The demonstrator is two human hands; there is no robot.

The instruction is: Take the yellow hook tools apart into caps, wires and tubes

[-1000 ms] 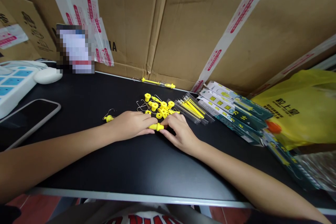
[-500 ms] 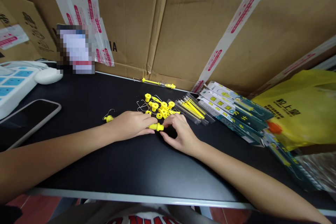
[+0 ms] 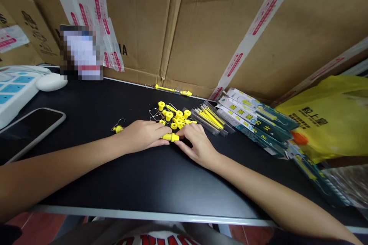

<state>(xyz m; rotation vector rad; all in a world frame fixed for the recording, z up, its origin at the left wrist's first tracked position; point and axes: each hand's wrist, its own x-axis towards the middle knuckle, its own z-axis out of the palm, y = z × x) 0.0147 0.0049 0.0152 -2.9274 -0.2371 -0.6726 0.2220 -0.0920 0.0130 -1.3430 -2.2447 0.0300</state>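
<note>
A small yellow plastic piece point(image 3: 170, 137) lies low over the black tabletop point(image 3: 161, 180), pinched from both ends: the left hand point(image 3: 143, 134) closes its fingers point(image 3: 159, 135) narrowly on one end, and the right hand point(image 3: 198, 144) presses its fingertips point(image 3: 179, 141) against the other. Both grips are tight and small, with little of the piece showing between them.

The piece looks slick and short, so a sideways squeeze could pop it out of the pinch and send it skidding across the smooth tabletop. Just behind the hands sits a loose heap of yellow parts point(image 3: 175, 116) with thin wire hooks point(image 3: 153, 115) among them; a knuckle pushed forward would likely scatter these or snag a wire. A lone yellow part with a wire point(image 3: 117, 127) lies close to the left wrist and could be swept aside by the forearm. To the right, clear sleeves of yellow sticks point(image 3: 209, 118) and a fan of printed packets point(image 3: 253, 122) lie near enough that a stray part could slip under them.
</note>
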